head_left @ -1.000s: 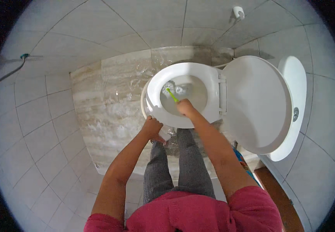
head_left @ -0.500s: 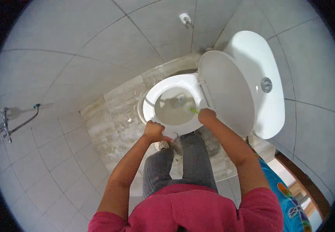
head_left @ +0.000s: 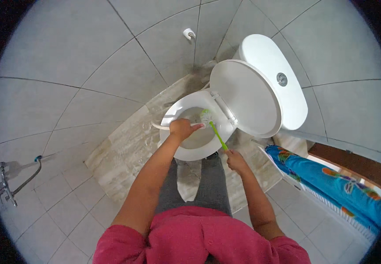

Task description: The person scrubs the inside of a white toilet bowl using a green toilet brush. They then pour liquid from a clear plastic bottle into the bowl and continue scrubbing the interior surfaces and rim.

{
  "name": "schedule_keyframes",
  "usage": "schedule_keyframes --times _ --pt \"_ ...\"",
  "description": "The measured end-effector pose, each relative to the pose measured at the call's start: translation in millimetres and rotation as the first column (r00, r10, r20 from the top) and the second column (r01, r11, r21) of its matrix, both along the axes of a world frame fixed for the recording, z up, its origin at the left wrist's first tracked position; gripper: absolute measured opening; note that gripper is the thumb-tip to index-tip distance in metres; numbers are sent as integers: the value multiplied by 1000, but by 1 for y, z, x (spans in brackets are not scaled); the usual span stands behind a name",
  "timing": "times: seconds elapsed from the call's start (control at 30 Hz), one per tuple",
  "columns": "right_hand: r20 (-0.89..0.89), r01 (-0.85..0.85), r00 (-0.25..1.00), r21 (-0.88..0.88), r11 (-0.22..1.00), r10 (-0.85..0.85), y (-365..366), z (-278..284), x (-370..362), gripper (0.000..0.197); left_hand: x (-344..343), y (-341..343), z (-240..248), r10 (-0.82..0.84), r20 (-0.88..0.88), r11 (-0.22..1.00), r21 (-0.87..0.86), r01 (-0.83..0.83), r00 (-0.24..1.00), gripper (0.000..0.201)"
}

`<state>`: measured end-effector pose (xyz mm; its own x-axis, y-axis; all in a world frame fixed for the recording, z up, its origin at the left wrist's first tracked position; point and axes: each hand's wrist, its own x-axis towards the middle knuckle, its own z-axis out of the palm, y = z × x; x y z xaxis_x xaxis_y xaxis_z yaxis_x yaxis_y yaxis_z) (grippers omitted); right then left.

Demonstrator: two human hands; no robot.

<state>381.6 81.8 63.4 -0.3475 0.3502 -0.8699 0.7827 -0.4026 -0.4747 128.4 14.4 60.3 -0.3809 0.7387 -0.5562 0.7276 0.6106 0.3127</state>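
My left hand (head_left: 181, 129) is over the left part of the toilet bowl, wrapped round a white sprayer on a hose (head_left: 160, 127). The sprayer's nozzle (head_left: 200, 126) points to the right, at the brush. In my right hand (head_left: 236, 161), to the right of the seat, is the end of a green-handled toilet brush (head_left: 218, 135). Its white and green bristle head (head_left: 206, 115) is above the bowl, close to the nozzle. Below them the toilet seat (head_left: 189, 153) lies down on the bowl, while the lid (head_left: 247, 99) is raised against the tank.
The white tank (head_left: 269, 70) with its round flush button stands at the back right. Wet-looking tiles (head_left: 124, 156) cover the floor around the toilet. A blue flowered cloth (head_left: 331, 176) hangs at the right. On the left wall is a tap with a hose (head_left: 6, 185).
The brush has come up from inside the bowl, and my right hand has drawn back toward me. My left hand has moved from the near rim to over the bowl, holding the sprayer. The view has shifted.
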Motion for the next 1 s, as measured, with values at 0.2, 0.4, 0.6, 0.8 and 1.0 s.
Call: schedule_keyframes --times 0.2,0.4,0.6,0.8,1.0 --pt "-67 325 944 22 946 -323 -61 27 -29 29 -38 -19 -5 49 -5 985 164 -48 999 76" --pt "-122 543 835 28 840 -536 -87 7 -61 32 -53 -5 14 16 -25 948 319 -8 1000 77" --pt "-86 625 780 61 778 -620 -93 6 -72 33 -45 -6 8 -23 72 955 298 1 997 76" --pt "-73 648 761 42 761 -644 -120 3 -35 31 -6 -23 4 -101 81 950 305 72 992 75" --pt "-84 694 720 64 717 -689 -166 -7 6 28 14 -51 -30 -256 -39 891 379 251 966 73"
